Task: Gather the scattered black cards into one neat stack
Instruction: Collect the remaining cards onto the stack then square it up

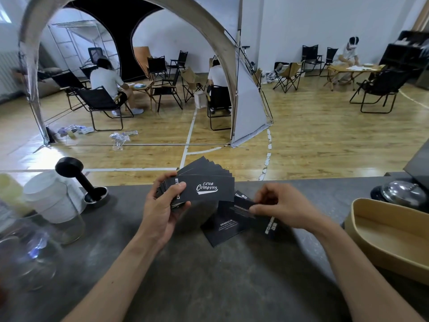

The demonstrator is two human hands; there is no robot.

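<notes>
Currently, head view: left hand (162,205) grips a fanned bunch of black cards (204,182), thumb pressed across the top card, which reads "CLUB Camping", fingers curled round the bunch's left end; the fan spreads to the far right, held above the counter. Right hand (278,206) has fingers curled, pinching the edge of one blurred card (243,211) just above the loose cards (226,230) that lie overlapping on the grey counter (209,287), between the two hands. Right side: tan tray (362,238) with a chrome bell (399,191) beyond it. Left side: black tamper (76,176), white cup stack (50,196), glassware near. Beyond the counter: wood floor, folding chairs, arched tent frame, seated people.
</notes>
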